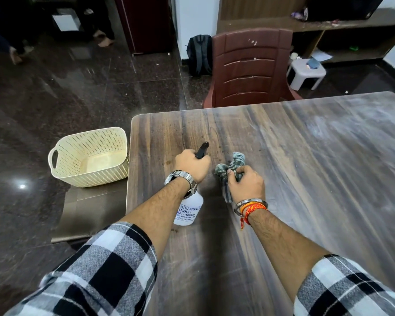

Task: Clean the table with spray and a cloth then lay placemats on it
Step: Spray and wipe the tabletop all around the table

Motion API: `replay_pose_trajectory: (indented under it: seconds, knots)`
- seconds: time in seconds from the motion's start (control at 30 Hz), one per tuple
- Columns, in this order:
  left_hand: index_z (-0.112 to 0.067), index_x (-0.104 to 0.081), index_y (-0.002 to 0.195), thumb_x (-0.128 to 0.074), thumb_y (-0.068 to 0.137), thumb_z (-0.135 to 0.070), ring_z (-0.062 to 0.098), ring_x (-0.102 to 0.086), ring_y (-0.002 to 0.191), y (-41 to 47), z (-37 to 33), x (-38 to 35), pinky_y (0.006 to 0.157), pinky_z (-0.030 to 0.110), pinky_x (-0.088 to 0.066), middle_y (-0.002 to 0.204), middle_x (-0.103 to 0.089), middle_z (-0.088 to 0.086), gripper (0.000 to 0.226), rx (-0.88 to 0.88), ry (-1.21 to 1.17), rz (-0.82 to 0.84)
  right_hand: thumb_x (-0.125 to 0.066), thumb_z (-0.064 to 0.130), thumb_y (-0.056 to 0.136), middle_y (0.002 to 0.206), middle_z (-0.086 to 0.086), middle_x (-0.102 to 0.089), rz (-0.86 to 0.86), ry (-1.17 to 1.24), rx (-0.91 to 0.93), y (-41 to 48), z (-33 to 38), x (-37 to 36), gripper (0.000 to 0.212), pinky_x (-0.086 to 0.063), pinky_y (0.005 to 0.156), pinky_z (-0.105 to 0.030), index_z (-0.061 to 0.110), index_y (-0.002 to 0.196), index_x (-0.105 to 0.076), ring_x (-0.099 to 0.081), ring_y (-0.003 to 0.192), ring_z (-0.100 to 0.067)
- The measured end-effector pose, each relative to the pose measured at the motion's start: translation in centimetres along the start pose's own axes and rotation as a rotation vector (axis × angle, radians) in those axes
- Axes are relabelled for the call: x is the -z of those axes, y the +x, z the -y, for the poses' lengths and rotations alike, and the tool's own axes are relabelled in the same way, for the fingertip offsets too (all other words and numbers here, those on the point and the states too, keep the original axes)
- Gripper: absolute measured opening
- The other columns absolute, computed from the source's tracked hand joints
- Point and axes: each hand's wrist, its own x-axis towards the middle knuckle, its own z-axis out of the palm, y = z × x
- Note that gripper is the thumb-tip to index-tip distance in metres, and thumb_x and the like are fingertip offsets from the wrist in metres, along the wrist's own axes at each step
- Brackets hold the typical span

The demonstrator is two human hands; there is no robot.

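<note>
So the left hand (192,164) has its fingers wrapped shut around the black head of the spray bottle (188,209), whose white body hangs under the wrist over the table (306,179), while the right hand (245,184) is clenched on a bunched checked cloth (232,168) pressed to the wood just beside it. Cleaning looks barely begun: the far surface seems dusty, though glare may exaggerate it. No placemats show, and the basket (89,156) left of the table sits empty.
</note>
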Motion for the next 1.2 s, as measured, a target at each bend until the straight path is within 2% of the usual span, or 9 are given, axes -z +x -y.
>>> replay_pose_trajectory:
  seconds: [0.17,0.33,0.43,0.53,0.67,0.8,0.97,1.1,1.2]
  knots:
    - [-0.012,-0.061,0.072,-0.056,0.086,-0.021,0.028,-0.066,0.048,1.1,-0.7,-0.8,0.036,0.019,-0.043,0.07,-0.063,0.008,0.017,0.016,-0.026,0.067,-0.061,0.031,0.088,0.095,-0.009,-0.068,-0.024,-0.003,-0.005,0.3,-0.6,0.3,0.024,-0.046,0.076,-0.031,0.01,0.098,-0.065,-0.061,0.092,-0.027]
    - [-0.013,-0.052,0.054,-0.049,0.069,-0.029,0.038,-0.069,0.062,1.1,-2.0,-1.7,0.06,0.043,-0.062,0.058,-0.057,0.007,0.022,-0.031,-0.014,0.05,-0.062,0.031,0.087,0.095,-0.01,-0.068,-0.045,-0.002,-0.022,0.9,-1.1,0.3,0.023,-0.047,0.075,-0.032,0.011,0.098,-0.065,-0.062,0.091,-0.027]
    - [-0.014,-0.052,0.061,-0.054,0.085,-0.021,0.036,-0.071,0.058,1.5,-2.5,-1.9,0.042,0.022,-0.046,0.058,-0.057,0.005,0.025,-0.007,-0.021,0.082,-0.062,0.031,0.087,0.094,-0.01,-0.068,-0.056,0.004,-0.03,1.4,-1.4,0.3,0.022,-0.047,0.073,-0.031,0.011,0.097,-0.065,-0.062,0.09,-0.028]
    - [-0.014,-0.051,0.063,-0.052,0.09,-0.019,0.031,-0.068,0.051,1.8,-2.6,-2.3,0.031,0.016,-0.035,0.058,-0.055,0.004,0.028,0.003,-0.015,0.101,-0.061,0.03,0.087,0.095,-0.01,-0.068,-0.077,0.006,-0.026,1.8,-1.7,0.1,0.022,-0.048,0.074,-0.032,0.011,0.098,-0.065,-0.062,0.091,-0.028]
    - [-0.012,-0.054,0.058,-0.049,0.073,-0.029,0.04,-0.071,0.068,2.1,-3.3,-3.1,0.056,0.038,-0.059,0.063,-0.06,0.009,0.023,-0.007,-0.016,0.029,-0.062,0.021,0.087,0.097,-0.012,-0.066,-0.151,0.074,0.033,2.6,-2.3,-0.5,0.02,-0.047,0.078,-0.034,0.006,0.101,-0.063,-0.061,0.092,-0.029]
    - [-0.016,-0.05,0.062,-0.052,0.084,-0.026,0.034,-0.07,0.06,3.2,-3.3,-3.1,0.041,0.024,-0.045,0.063,-0.059,0.006,0.023,0.012,-0.015,0.052,-0.065,0.017,0.08,0.109,-0.014,-0.056,-0.205,0.029,0.078,4.1,-2.8,-1.6,0.028,-0.048,0.084,-0.044,0.006,0.104,-0.054,-0.051,0.099,-0.032]
    - [-0.013,-0.049,0.053,-0.047,0.068,-0.034,0.04,-0.069,0.065,4.5,-3.3,-3.5,0.066,0.049,-0.062,0.06,-0.057,0.01,0.026,0.003,-0.041,0.028,-0.059,0.025,0.081,0.131,-0.02,-0.049,-0.025,-0.225,0.033,7.6,-3.4,-4.8,0.043,-0.031,0.102,-0.048,0.007,0.119,-0.049,-0.041,0.117,-0.042]
    - [-0.017,-0.049,0.06,-0.052,0.082,-0.032,0.029,-0.071,0.06,6.5,-3.3,-3.4,0.05,0.022,-0.05,0.062,-0.06,0.005,0.027,0.063,-0.06,0.057,-0.041,0.029,0.095,0.154,-0.013,-0.028,0.112,-0.292,-0.031,10.1,-4.2,-7.5,0.048,-0.016,0.116,-0.047,0.019,0.142,-0.038,-0.022,0.138,-0.042]
    - [-0.016,-0.051,0.069,-0.054,0.089,-0.028,0.016,-0.064,0.038,8.6,-3.1,-3.0,0.031,0.014,-0.032,0.06,-0.057,-0.001,0.024,0.077,-0.084,0.058,-0.041,0.031,0.095,0.153,-0.002,-0.033,0.069,-0.334,0.018,12.6,-4.5,-7.9,0.045,-0.022,0.114,-0.046,0.026,0.139,-0.044,-0.027,0.137,-0.036]
